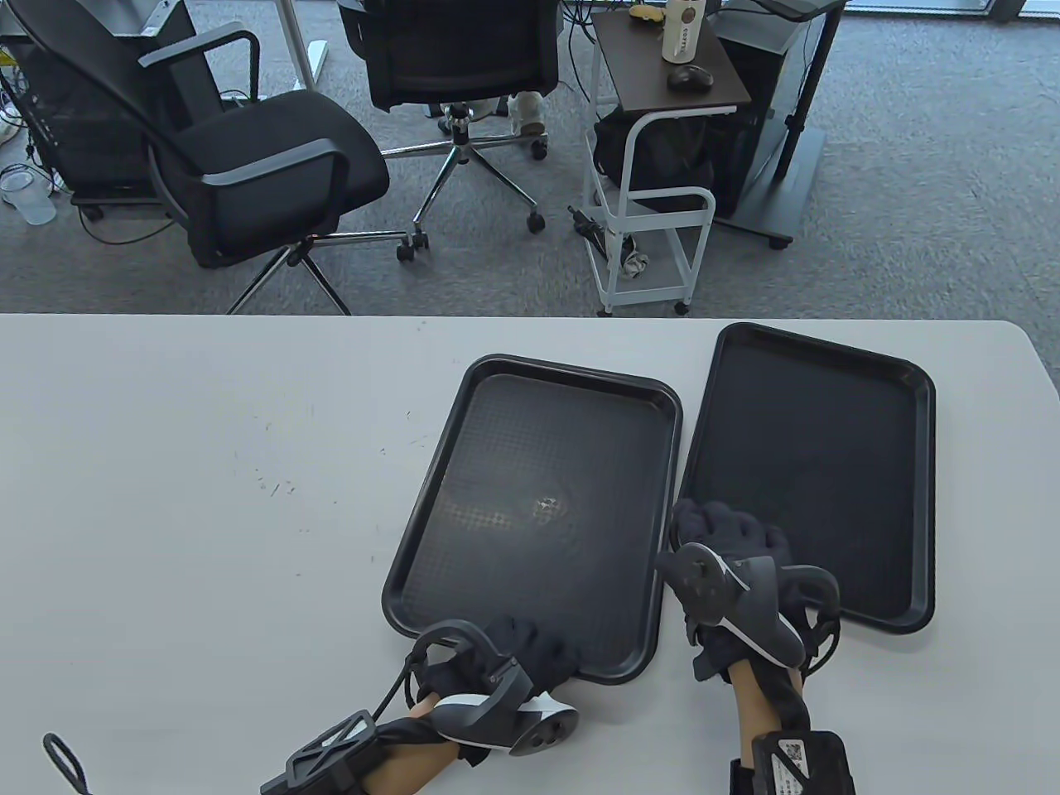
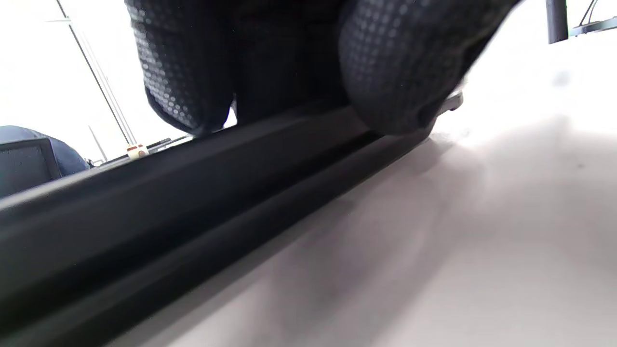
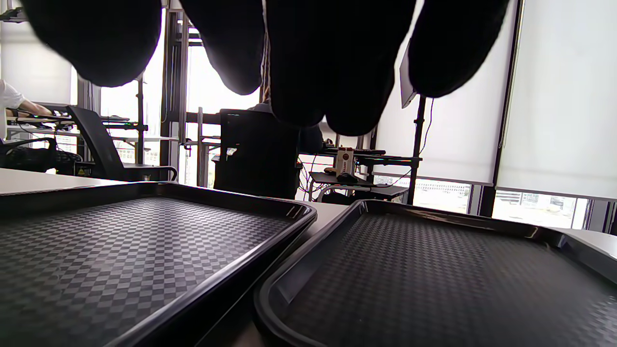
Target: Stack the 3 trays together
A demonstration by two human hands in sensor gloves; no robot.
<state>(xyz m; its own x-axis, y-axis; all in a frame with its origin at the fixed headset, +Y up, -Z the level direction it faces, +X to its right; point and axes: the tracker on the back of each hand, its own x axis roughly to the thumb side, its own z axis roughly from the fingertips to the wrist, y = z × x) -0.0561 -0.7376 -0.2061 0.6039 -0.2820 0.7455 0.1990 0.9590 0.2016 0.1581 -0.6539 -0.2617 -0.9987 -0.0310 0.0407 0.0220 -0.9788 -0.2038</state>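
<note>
Two black trays lie side by side on the white table (image 1: 207, 497). The left tray (image 1: 538, 464) is angled; in the left wrist view its near rim (image 2: 168, 193) shows as two dark layers, one on the other. My left hand (image 1: 530, 646) lies over that near rim, fingers (image 2: 183, 72) pressed on it. The right tray (image 1: 820, 464) lies close beside it. My right hand (image 1: 720, 530) hovers over its near left corner, fingertips (image 3: 332, 72) hanging free above both trays (image 3: 120, 250) (image 3: 434, 279). A third tray does not show on its own.
The right tray lies close to the table's rounded far right corner (image 1: 1014, 331). Beyond the far edge stand two office chairs (image 1: 248, 174) and a small cart (image 1: 662, 99) with a bottle and a mouse. Bare tabletop (image 2: 434, 241) stretches to the left.
</note>
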